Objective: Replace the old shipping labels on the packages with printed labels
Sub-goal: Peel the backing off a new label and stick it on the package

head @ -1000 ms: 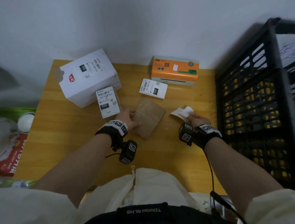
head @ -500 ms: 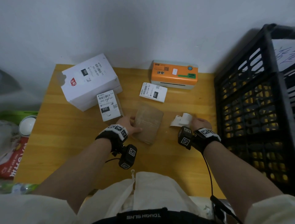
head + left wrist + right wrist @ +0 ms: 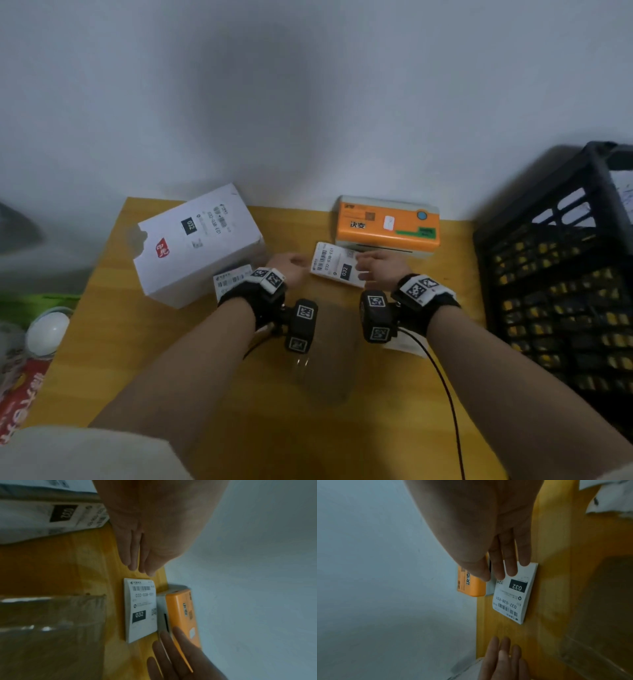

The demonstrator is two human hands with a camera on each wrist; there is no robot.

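A stack of printed labels [image 3: 337,265] marked 032 lies in front of the orange label printer [image 3: 387,226]. My left hand [image 3: 291,267] is open with straight fingers [image 3: 140,566] just short of the stack's left end [image 3: 142,608]. My right hand [image 3: 375,265] is open too, its fingertips [image 3: 510,568] over the stack's right end [image 3: 511,595]; whether they touch is unclear. The brown package [image 3: 325,370] lies bare near me, below both wrists. A curled white label [image 3: 407,346] lies by it under my right wrist.
A big white box [image 3: 195,240] with a label stands back left on the wooden table [image 3: 137,359]. A small labelled package [image 3: 233,279] leans against it, partly hidden by my left wrist. A black crate [image 3: 561,291] walls the right side.
Both hands let go, the left of the brown package and the right of the curled label, and moved forward to the label stack by the printer. The head view tilted up.
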